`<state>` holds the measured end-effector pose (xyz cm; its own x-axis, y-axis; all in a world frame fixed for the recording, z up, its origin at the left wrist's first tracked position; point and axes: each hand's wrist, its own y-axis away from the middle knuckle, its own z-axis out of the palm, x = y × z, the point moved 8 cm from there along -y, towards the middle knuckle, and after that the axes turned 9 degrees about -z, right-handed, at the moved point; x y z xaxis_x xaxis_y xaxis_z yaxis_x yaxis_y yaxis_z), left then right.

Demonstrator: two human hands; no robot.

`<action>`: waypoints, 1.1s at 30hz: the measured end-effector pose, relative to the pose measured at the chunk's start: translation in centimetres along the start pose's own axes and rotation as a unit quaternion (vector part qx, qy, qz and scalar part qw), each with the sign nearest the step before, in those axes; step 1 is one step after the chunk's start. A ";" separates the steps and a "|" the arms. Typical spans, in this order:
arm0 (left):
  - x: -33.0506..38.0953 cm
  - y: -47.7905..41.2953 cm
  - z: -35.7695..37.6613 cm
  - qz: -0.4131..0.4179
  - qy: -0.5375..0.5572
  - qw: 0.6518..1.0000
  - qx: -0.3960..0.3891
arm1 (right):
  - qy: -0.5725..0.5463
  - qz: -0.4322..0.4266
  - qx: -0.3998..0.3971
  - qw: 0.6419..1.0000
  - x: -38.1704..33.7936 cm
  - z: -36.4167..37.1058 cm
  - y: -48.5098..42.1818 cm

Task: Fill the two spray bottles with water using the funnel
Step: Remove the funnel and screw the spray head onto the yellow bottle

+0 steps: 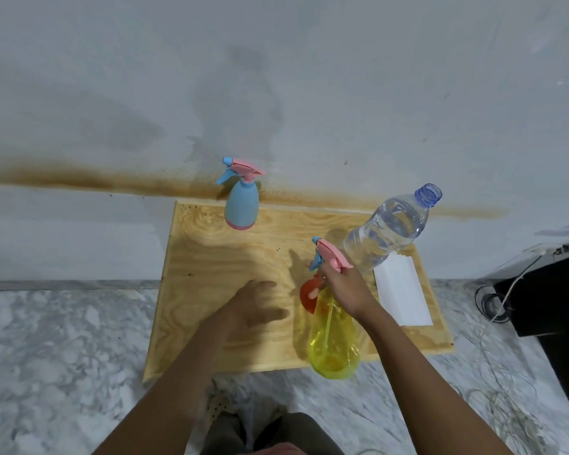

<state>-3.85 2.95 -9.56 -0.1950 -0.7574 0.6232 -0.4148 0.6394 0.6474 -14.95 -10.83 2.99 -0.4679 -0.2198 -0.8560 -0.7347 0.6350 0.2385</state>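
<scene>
Yellow translucent plastic is what I have in my right hand (344,284): the yellow spray bottle (334,339), gripped at its neck just under the pink and blue spray head (330,256), standing at the near right edge of the wooden surface (211,274). My left hand (255,307) hangs over the bare wood with fingers spread, holding nothing. Touching the yellow bottle's far side is the orange funnel (309,295), partly hidden by it. Beyond that stands the uncapped water bottle (390,229), holding water, with a blank white card (403,292) beside it. The blue spray bottle (242,205) waits at the far edge, well apart, its head on.

I judge this to be the opening step: the yellow bottle looks empty and its head appears to be in place. Next I need my left hand to steady the body while my right unscrews the head, then seat the funnel in the neck.

No brand, label or writing is legible anywhere.
</scene>
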 end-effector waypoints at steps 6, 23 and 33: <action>5.2 3.2 -0.1 0.137 0.181 0.973 -0.049 | -0.067 -0.131 0.027 0.989 -5.6 0.6 -1.5; 8.3 -4.4 -6.9 0.079 0.166 0.934 0.306 | -0.063 -0.122 0.095 0.986 -3.7 0.2 -11.4; 9.4 -11.8 -9.5 0.033 0.197 0.918 0.343 | -0.084 -0.118 0.074 0.987 -2.1 1.6 -20.4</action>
<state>7.63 -10.40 -7.17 0.0409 -0.5264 0.8492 -0.9022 0.3458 0.2578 1.76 -22.14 -0.85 -0.1952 -0.2567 -0.9466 -0.7277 0.6850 -0.0357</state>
